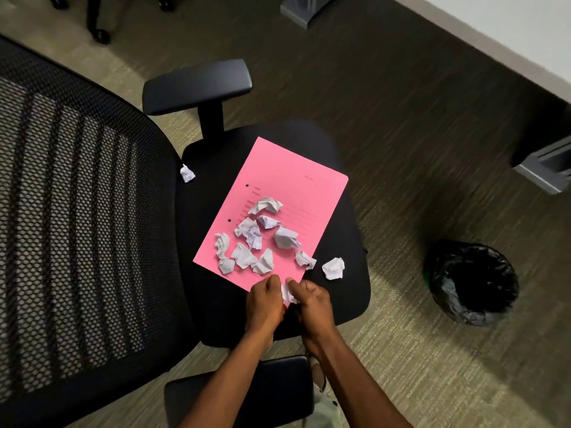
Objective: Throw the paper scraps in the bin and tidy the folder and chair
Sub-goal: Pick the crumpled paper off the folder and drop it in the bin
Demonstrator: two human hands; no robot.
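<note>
A pink folder lies on the seat of a black office chair. Several crumpled white paper scraps lie on the folder's near half. One more scrap sits on the seat just right of the folder, and another lies by the mesh backrest. My left hand and my right hand meet at the folder's near corner, both curled around one white scrap between them. A bin lined with a black bag stands on the carpet to the right of the chair.
The chair's mesh backrest fills the left side; one armrest is at the far side and another lies under my forearms. Grey desk legs stand at the right and at the top. Another chair's castors show top left.
</note>
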